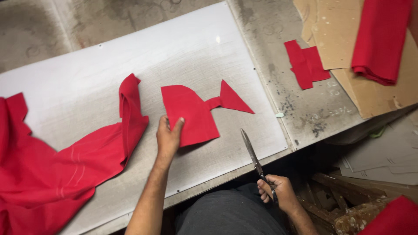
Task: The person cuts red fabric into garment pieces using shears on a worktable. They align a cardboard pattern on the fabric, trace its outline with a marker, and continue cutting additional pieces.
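My left hand (169, 135) grips the near edge of a cut red fabric piece (191, 112) lying on the white sheet (87, 82); the thumb presses on top. A narrow strip joins that piece to a red triangle (233, 99). My right hand (275, 191) holds a pair of scissors (251, 150) by the handles at the table's front edge; the blades are closed and point away from me, toward the cut piece. A large red cloth (52, 169) with chalk lines spreads to the left, one corner folded upward.
Two small red cut pieces (306, 63) lie on the bare grey table to the right. Brown cardboard patterns (370, 82) and a folded red cloth (379, 39) sit at the far right. Papers and wooden clutter lie below the table edge.
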